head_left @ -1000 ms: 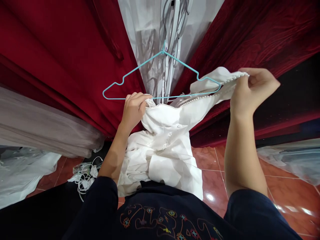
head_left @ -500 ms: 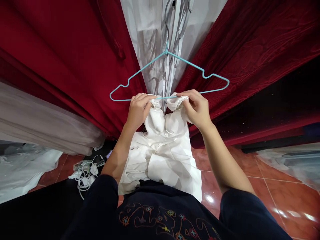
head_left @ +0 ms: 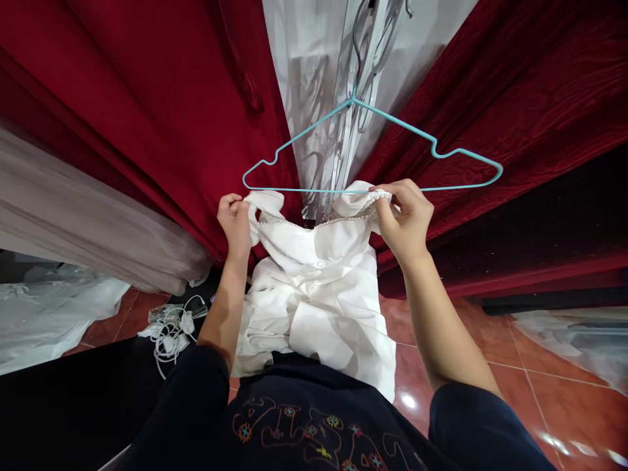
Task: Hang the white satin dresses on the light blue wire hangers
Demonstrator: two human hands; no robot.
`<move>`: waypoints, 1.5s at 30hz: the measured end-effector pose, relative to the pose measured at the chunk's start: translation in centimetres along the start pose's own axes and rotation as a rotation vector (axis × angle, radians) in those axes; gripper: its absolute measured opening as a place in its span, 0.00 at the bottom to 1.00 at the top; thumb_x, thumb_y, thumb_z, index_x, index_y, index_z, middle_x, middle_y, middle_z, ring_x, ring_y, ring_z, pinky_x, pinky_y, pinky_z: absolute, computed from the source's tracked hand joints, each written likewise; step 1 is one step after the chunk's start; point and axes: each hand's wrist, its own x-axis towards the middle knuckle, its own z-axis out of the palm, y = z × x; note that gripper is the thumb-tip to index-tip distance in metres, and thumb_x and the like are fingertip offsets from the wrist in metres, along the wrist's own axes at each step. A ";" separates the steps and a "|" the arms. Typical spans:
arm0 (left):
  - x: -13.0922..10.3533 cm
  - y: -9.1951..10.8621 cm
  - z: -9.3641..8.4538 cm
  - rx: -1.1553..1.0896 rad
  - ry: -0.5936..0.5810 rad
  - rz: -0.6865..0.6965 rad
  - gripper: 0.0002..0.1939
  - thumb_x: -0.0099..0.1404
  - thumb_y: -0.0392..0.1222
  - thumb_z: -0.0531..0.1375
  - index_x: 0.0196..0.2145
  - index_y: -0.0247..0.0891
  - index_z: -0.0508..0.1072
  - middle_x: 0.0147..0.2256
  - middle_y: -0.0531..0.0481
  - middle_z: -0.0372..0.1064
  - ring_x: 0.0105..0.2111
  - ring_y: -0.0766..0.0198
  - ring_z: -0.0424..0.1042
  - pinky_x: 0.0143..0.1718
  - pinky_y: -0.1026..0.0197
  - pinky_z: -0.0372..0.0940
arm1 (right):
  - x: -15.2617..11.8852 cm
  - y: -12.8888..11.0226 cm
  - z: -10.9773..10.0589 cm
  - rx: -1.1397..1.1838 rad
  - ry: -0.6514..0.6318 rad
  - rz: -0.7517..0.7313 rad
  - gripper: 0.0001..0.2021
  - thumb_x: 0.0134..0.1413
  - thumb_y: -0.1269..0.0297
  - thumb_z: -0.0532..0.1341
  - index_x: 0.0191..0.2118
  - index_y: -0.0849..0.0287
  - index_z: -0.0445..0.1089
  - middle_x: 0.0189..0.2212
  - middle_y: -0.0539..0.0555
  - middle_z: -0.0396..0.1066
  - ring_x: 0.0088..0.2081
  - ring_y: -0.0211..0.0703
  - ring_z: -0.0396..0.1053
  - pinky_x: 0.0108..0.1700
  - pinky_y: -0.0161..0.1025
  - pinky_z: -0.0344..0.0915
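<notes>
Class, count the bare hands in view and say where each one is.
2: the left hand holds the dress at its top left, the right hand at its top right.

The left hand (head_left: 234,222) has moved outward, away from the right hand (head_left: 408,219), spreading the dress (head_left: 314,252) top wider.

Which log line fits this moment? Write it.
left hand: pinching one sleeve | right hand: pinching other sleeve | white dress: skirt rumpled | turquoise hanger: above dress
</notes>
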 end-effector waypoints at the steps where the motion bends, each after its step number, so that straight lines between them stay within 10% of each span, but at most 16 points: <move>1: 1.5 0.2 0.2 -0.008 0.024 0.036 0.09 0.61 0.34 0.61 0.37 0.42 0.64 0.29 0.58 0.61 0.26 0.69 0.64 0.32 0.64 0.58 | 0.0 -0.1 0.0 -0.010 -0.003 0.001 0.16 0.73 0.50 0.61 0.39 0.55 0.79 0.36 0.56 0.80 0.38 0.46 0.78 0.42 0.45 0.73; 9: 11.4 3.8 3.0 0.201 -0.040 0.347 0.13 0.81 0.27 0.58 0.38 0.38 0.61 0.31 0.60 0.56 0.33 0.78 0.61 0.36 0.63 0.54 | -0.2 -0.5 -0.2 0.023 -0.003 -0.013 0.16 0.74 0.52 0.61 0.39 0.57 0.80 0.35 0.56 0.80 0.37 0.44 0.77 0.41 0.43 0.71; 15: 8.8 7.5 5.8 0.248 -0.270 0.370 0.13 0.74 0.26 0.64 0.36 0.40 0.67 0.25 0.60 0.53 0.25 0.71 0.58 0.29 0.60 0.50 | -0.4 -0.5 -0.1 0.038 -0.016 0.003 0.15 0.73 0.53 0.61 0.40 0.56 0.80 0.36 0.55 0.80 0.39 0.44 0.78 0.41 0.42 0.72; 20: 7.5 9.3 4.0 0.296 -0.369 0.399 0.09 0.69 0.31 0.67 0.32 0.42 0.75 0.19 0.60 0.54 0.20 0.68 0.54 0.25 0.59 0.47 | -0.2 -0.3 -0.4 0.014 -0.009 -0.005 0.15 0.73 0.53 0.61 0.40 0.56 0.81 0.36 0.56 0.80 0.38 0.45 0.78 0.43 0.43 0.73; 25: 8.9 8.9 2.0 0.282 -0.317 0.385 0.09 0.72 0.29 0.67 0.35 0.39 0.74 0.18 0.62 0.55 0.18 0.73 0.51 0.23 0.61 0.44 | -0.3 -0.6 0.0 0.057 -0.005 -0.008 0.14 0.73 0.54 0.62 0.40 0.56 0.81 0.35 0.55 0.80 0.38 0.44 0.78 0.42 0.42 0.72; 31: 10.5 6.6 5.8 0.180 -0.451 0.390 0.22 0.73 0.55 0.71 0.52 0.41 0.69 0.32 0.58 0.70 0.27 0.72 0.68 0.31 0.64 0.67 | -0.5 -0.9 0.7 0.097 -0.065 0.035 0.16 0.74 0.51 0.61 0.40 0.56 0.80 0.36 0.55 0.80 0.39 0.44 0.78 0.42 0.42 0.72; 35: 7.4 6.9 7.0 0.159 -0.331 0.613 0.35 0.69 0.75 0.63 0.56 0.42 0.70 0.53 0.45 0.74 0.51 0.59 0.76 0.52 0.54 0.76 | -0.2 -0.5 0.1 0.060 -0.044 0.028 0.16 0.74 0.52 0.61 0.40 0.56 0.80 0.36 0.55 0.80 0.39 0.44 0.78 0.44 0.43 0.73; 38: 2.1 7.7 7.0 0.220 -0.217 0.802 0.22 0.82 0.65 0.52 0.55 0.46 0.71 0.53 0.45 0.73 0.56 0.56 0.75 0.60 0.48 0.72 | -0.1 -0.3 -0.2 0.074 -0.042 0.019 0.15 0.74 0.54 0.61 0.40 0.56 0.80 0.36 0.55 0.80 0.40 0.44 0.78 0.44 0.43 0.73; 45: -5.5 7.0 8.5 0.443 -0.846 0.783 0.17 0.80 0.33 0.49 0.49 0.42 0.78 0.44 0.49 0.82 0.48 0.58 0.80 0.54 0.53 0.67 | -0.6 -0.6 0.2 0.044 -0.050 -0.004 0.13 0.73 0.58 0.59 0.43 0.55 0.80 0.38 0.55 0.80 0.41 0.45 0.78 0.46 0.45 0.75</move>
